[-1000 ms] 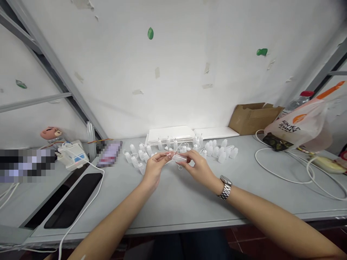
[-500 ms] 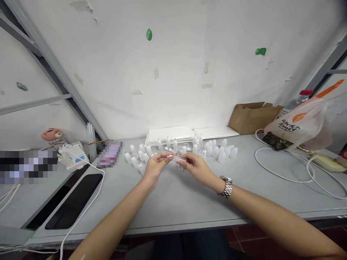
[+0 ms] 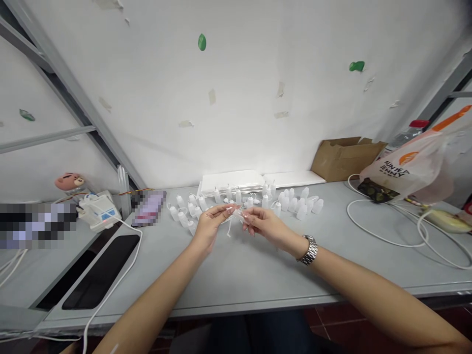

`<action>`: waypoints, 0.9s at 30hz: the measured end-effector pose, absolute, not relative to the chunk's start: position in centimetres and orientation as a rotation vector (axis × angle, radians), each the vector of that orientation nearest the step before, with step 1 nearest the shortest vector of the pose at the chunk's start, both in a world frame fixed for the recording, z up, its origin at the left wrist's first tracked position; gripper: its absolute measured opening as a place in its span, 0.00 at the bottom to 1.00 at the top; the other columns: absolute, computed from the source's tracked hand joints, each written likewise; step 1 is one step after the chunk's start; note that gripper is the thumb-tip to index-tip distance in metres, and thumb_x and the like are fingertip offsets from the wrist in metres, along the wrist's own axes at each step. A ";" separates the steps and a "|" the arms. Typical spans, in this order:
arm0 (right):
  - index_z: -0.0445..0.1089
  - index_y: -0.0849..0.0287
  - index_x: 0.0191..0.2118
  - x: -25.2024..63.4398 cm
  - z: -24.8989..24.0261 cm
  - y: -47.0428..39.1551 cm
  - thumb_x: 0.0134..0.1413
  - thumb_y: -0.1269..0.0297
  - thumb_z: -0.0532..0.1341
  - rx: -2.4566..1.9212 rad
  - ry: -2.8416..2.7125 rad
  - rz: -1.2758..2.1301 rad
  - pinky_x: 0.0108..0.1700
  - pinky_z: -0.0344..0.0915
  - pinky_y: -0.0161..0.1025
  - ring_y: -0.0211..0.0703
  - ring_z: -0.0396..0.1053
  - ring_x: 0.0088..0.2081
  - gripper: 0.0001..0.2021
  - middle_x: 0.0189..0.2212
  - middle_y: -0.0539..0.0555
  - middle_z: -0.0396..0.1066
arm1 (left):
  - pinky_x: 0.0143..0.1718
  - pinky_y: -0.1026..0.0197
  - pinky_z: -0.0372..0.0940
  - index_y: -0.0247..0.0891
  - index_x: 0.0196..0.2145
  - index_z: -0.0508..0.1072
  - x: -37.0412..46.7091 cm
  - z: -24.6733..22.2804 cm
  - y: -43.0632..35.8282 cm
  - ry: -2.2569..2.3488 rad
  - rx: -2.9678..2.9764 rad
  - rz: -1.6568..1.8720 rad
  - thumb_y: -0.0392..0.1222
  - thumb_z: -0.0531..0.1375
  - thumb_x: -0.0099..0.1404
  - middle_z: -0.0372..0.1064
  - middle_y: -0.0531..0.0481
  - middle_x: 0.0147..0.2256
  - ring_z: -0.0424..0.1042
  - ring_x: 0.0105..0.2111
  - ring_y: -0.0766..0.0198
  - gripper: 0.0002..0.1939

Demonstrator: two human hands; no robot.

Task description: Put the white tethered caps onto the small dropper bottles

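Observation:
Both my hands meet over the middle of the table around a small translucent squeeze bottle [image 3: 239, 214]. My right hand [image 3: 260, 221] pinches it between thumb and fingertips, and those fingers hide much of it. With thumb and forefinger, my left hand [image 3: 216, 220] grips a small white cap piece at the bottle's top end; its exact shape is hard to make out. A thin white strap [image 3: 229, 229] dangles below the fingertips. Just beyond and left of my hands stand several similar bottles with thin needle tips [image 3: 191, 210], some with looped straps.
Several bottles without tips [image 3: 301, 211] are grouped on the right. White sheets [image 3: 232, 179] lie against the wall, beside a cardboard box [image 3: 344, 160]. A plastic bag [image 3: 405, 167] and white cable [image 3: 372, 241] occupy the right; a black phone-like slab [image 3: 103, 273] lies left.
The bottle has turned, showing less of its side between my fingers. My right hand has shifted slightly, and the white strap now hangs lower and further left.

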State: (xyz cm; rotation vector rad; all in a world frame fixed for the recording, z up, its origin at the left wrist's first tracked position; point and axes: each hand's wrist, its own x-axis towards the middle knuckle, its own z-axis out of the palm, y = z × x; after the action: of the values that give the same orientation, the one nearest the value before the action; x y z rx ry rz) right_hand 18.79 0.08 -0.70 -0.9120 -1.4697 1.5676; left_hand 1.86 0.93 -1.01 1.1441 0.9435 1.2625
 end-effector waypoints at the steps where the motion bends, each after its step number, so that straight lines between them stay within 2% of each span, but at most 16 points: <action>1: 0.65 0.61 0.33 18.8 -0.6 0.0 0.47 0.52 0.61 -0.935 -1.495 1.541 0.26 0.57 0.34 0.31 0.59 0.21 0.16 0.24 0.49 0.67 | 0.50 0.54 0.57 0.36 0.32 0.76 1.8 -1.0 1.0 0.932 1.135 1.256 0.43 0.65 0.49 0.74 0.45 0.39 0.69 0.44 0.56 0.12; 9: 0.64 0.59 0.30 18.9 -0.2 -0.4 0.45 0.56 0.63 -0.956 -1.589 1.335 0.27 0.60 0.35 0.32 0.60 0.22 0.12 0.22 0.48 0.66 | 0.50 0.52 0.58 0.37 0.31 0.75 1.3 -0.6 1.0 0.857 1.239 1.211 0.41 0.65 0.49 0.75 0.45 0.37 0.70 0.43 0.55 0.10; 14: 0.65 0.58 0.37 19.2 -0.4 -0.5 0.51 0.57 0.59 -0.989 -1.754 1.004 0.31 0.62 0.37 0.36 0.63 0.26 0.11 0.25 0.50 0.67 | 0.50 0.51 0.60 0.37 0.31 0.75 1.4 -0.1 0.7 0.898 1.316 1.242 0.43 0.66 0.48 0.74 0.45 0.39 0.70 0.45 0.53 0.12; 20: 0.64 0.57 0.43 19.6 -0.6 -0.5 0.55 0.61 0.55 -0.986 -1.981 0.534 0.34 0.62 0.39 0.40 0.63 0.29 0.11 0.29 0.53 0.67 | 0.50 0.53 0.60 0.40 0.35 0.77 1.5 0.2 0.4 0.978 1.428 1.202 0.45 0.63 0.52 0.74 0.46 0.41 0.68 0.47 0.53 0.12; 24: 0.63 0.57 0.45 19.6 -1.1 -0.5 0.58 0.64 0.53 -0.912 -2.055 0.386 0.36 0.62 0.41 0.43 0.63 0.33 0.11 0.32 0.56 0.67 | 0.50 0.52 0.60 0.40 0.37 0.76 1.5 -0.1 0.4 0.975 1.365 1.208 0.44 0.64 0.51 0.74 0.46 0.41 0.68 0.47 0.53 0.15; 27: 0.63 0.58 0.45 19.7 -1.1 -0.6 0.57 0.63 0.53 -0.909 -2.042 0.418 0.37 0.61 0.42 0.43 0.63 0.33 0.11 0.32 0.56 0.67 | 0.49 0.51 0.62 0.40 0.40 0.74 1.6 -0.1 0.3 0.959 1.332 1.227 0.42 0.64 0.50 0.73 0.45 0.42 0.68 0.46 0.52 0.17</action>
State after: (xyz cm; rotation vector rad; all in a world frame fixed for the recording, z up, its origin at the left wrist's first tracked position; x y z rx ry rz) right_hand 19.66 -0.58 -1.10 -0.9092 -2.0417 0.4178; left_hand 1.56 0.26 -0.12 1.3325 0.9588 1.2267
